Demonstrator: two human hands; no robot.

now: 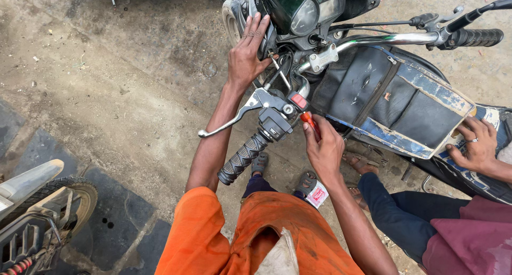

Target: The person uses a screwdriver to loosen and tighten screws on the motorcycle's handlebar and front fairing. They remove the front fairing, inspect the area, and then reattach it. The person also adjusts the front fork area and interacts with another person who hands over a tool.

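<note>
A motorcycle stands in front of me, its left handlebar grip [242, 158] and silver lever [229, 121] pointing toward me. My left hand [248, 54] rests flat against the side of the headlight fairing [282, 8], fingers spread. My right hand [322, 147] holds an orange-handled screwdriver [310, 121], its tip at the switch housing [277, 120] with a red button. I wear orange clothes.
Another person in a maroon shirt and dark trousers crouches at the right, one hand [477, 144] on the worn blue-and-black tank cover [394, 104]. Another motorcycle's wheel [48, 216] sits at lower left. Bare dirt and concrete ground lies to the left.
</note>
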